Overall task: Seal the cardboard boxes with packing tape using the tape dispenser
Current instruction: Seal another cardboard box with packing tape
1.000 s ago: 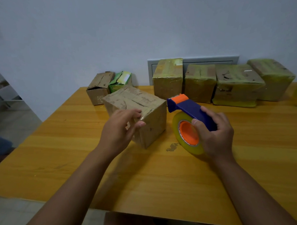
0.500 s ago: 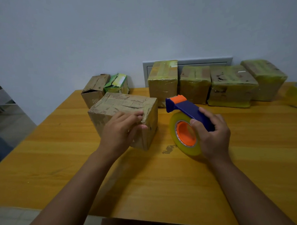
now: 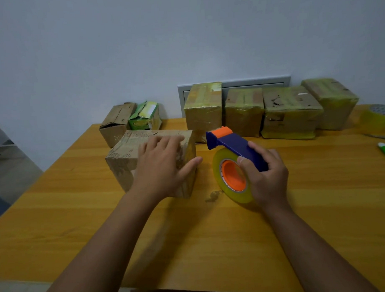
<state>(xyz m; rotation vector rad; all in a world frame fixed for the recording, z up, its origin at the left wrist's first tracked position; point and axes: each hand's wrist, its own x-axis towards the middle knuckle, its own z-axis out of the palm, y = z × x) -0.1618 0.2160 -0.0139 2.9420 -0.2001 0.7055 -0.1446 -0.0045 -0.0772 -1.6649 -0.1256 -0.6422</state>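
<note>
At mid-desk (image 3: 320,217), the box (image 3: 126,154) has just been turned square under the flat, spread left hand (image 3: 164,168), ready for taping; the right hand (image 3: 264,176) grips the tape dispenser (image 3: 233,148) beside it.

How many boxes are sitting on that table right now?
7. One plain box lies under the left hand; a brown box and a green carton stand behind it; four tape-wrapped boxes line the wall. Others may sit beyond the frame.
</note>
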